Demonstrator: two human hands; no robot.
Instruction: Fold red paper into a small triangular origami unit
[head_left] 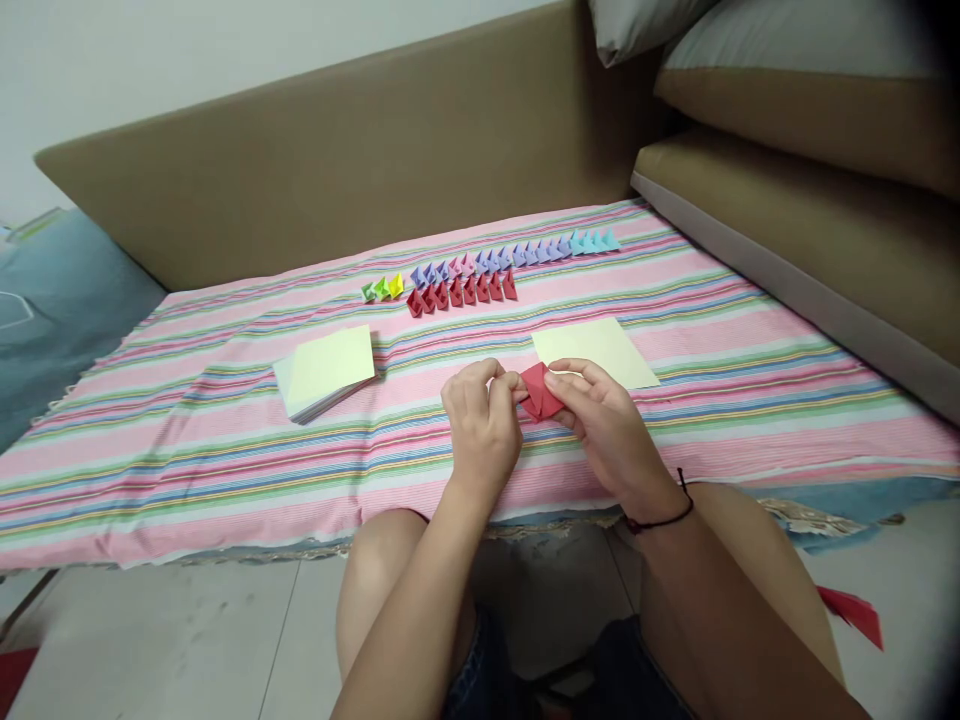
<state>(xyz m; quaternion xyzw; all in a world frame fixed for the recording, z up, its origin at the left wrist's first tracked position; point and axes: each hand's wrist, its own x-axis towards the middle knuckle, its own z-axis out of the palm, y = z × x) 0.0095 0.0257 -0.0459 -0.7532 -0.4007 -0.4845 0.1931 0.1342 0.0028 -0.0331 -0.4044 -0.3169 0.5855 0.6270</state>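
Between my two hands is a small piece of folded red paper, held above the striped cloth. My left hand pinches its left edge, the fingers curled in. On the other side, my right hand grips the paper with the thumb on its face and the fingers behind. A pale yellow sheet lies flat just beyond my right hand. Farther off stands a row of red folded paper boats, with purple, pink and light blue boats behind it.
A stack of pale paper lies to the left on the striped cloth. Green and yellow boats stand left of the red row. A brown backrest rises behind, and cushions are piled at the right. Red paper shows low on the right.
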